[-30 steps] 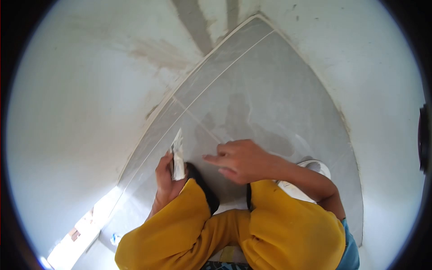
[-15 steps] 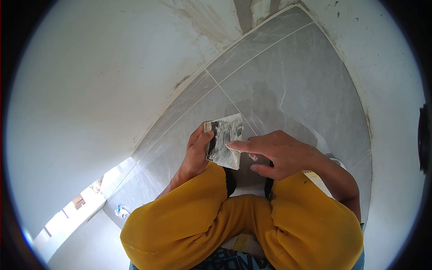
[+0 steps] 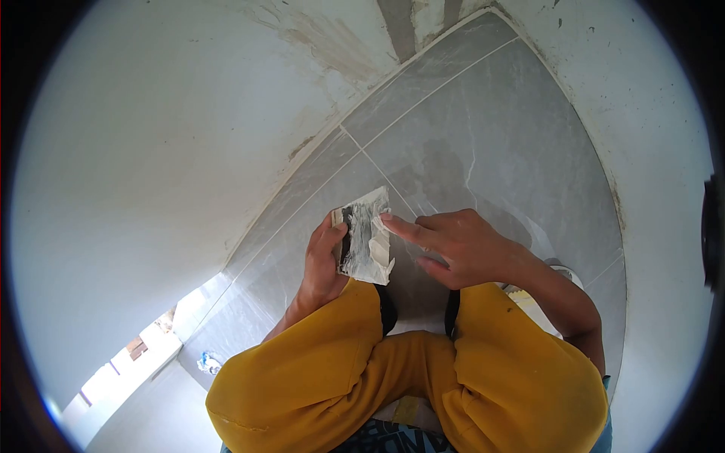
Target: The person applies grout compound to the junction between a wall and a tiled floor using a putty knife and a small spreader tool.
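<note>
Before my knees, my left hand [image 3: 325, 253] grips a flat putty scraper [image 3: 365, 238], thumb on the dark strip along its left side. White paste is smeared over its face, with a thicker ridge piled toward the right edge. My right hand [image 3: 468, 245] comes in from the right and holds no tool. Its index finger is stretched out, the tip touching the paste near the scraper's upper right edge. The thumb stands apart below, and the other fingers are partly curled.
Grey tiles [image 3: 521, 136] with pale joints cover the floor. White walls [image 3: 166, 151] meet at a corner ahead, the left one stained. A crumpled blue-and-white item [image 3: 209, 362] lies at lower left. Beside my right forearm is a partly hidden round container [image 3: 565, 276].
My right index finger has moved from the scraper's middle up to its right edge. Paste now stands gathered along that edge, and the left hand has shifted slightly left with the scraper.
</note>
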Available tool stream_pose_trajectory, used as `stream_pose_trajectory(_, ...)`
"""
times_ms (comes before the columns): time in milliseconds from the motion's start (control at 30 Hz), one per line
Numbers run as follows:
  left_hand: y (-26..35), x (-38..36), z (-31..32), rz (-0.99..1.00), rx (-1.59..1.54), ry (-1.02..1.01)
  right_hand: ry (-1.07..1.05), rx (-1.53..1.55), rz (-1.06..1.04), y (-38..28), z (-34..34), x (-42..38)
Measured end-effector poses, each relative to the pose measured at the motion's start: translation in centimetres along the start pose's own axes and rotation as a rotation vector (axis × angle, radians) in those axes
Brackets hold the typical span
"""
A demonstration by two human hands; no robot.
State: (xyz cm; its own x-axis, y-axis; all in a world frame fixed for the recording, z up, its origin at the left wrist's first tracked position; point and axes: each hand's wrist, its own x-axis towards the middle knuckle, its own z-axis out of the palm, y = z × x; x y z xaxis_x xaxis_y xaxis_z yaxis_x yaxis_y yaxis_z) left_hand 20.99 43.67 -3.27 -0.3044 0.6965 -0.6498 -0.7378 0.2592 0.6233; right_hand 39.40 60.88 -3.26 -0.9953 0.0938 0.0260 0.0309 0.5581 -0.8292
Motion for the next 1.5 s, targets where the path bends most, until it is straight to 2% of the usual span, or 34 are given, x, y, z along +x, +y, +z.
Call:
stream_pose_trajectory(33, 0.2, 0.0, 0.2, 0.021, -0.008, 0.055, 0.005, -0.001, -0.003, 0.5, 0.2, -0.2)
stream_pose_trajectory(100, 0.2, 0.1, -0.1, 0.034, 0.002, 0.058, 0.163, -0.233, -0.124, 1.4, 0.4, -0.6)
stream_pose_trajectory(133, 0.3, 0.1, -0.3, 0.038, 0.006, 0.063, 0.164, -0.231, -0.122, 1.7, 0.6, -0.5)
stream_pose_trajectory(200, 0.1, 0.2, -0.3, 0.026, 0.028, 0.065, 0.318, -0.108, -0.165, 2.1, 0.7, -0.4)
stream_pose_trajectory(267, 0.1, 0.2, -0.4, 0.008, 0.044, 0.067, 0.323, -0.004, -0.12, 1.5, 0.2, 0.0)
stream_pose_trajectory(333, 0.4, 0.1, -0.4, -0.047, 0.023, -0.021, 0.33, 0.1, -0.075, 1.2, 0.1, 0.6)
stream_pose_trajectory(400, 0.7, 0.1, 0.0, -0.063, 0.038, -0.011, 0.217, 0.269, -0.009, 1.1, 0.1, 1.2)
stream_pose_trajectory(533, 0.8, 0.1, -0.1, -0.086, 0.039, -0.004, 0.113, 0.213, -0.042, 1.4, 0.7, 1.1)
stream_pose_trajectory(633, 0.4, 0.2, 0.0, -0.096, 0.072, 0.079, 0.149, 0.311, -0.07, 1.8, 0.9, 0.8)
stream_pose_trajectory(733, 0.4, 0.2, -0.1, -0.074, 0.08, 0.042, 0.14, 0.48, -0.041, 1.6, 0.2, 0.4)
stream_pose_trajectory(833, 0.3, 0.2, 0.0, -0.067, 0.053, 0.029, 0.217, 0.405, 0.018, 0.8, 0.4, 0.9)
stream_pose_trajectory(900, 0.3, 0.1, 0.2, -0.036, 0.054, 0.052, 0.298, -0.215, -0.18, 1.5, 1.8, 1.0)
stream_pose_trajectory(1033, 0.2, 0.1, -0.4, -0.024, 0.028, 0.065, 0.375, -0.251, -0.217, 2.7, 1.8, 0.4)
stream_pose_trajectory(1100, 0.4, 0.0, -0.3, -0.034, 0.055, 0.068, 0.495, -0.052, -0.159, 2.8, 1.9, 0.5)
stream_pose_trajectory(1133, 0.4, 0.0, -0.1, -0.041, 0.079, 0.072, 0.496, -0.053, -0.156, 2.8, 1.9, 0.7)
stream_pose_trajectory(1200, 0.6, 0.0, 0.1, -0.061, 0.083, 0.072, 0.493, 0.139, -0.15, 2.7, 1.8, 1.5)
stream_pose_trajectory(1267, 0.7, 0.0, 0.0, -0.08, 0.089, 0.074, 0.49, 0.162, -0.173, 3.1, 1.7, 2.0)
stream_pose_trajectory(1333, 0.9, 0.0, -0.4, -0.12, 0.031, -0.019, 0.487, 0.189, -0.196, 3.4, 1.7, 2.3)
stream_pose_trajectory(1500, 1.1, -0.1, 0.0, -0.16, 0.037, -0.003, 0.399, 0.205, -0.159, 4.2, 2.2, 2.6)
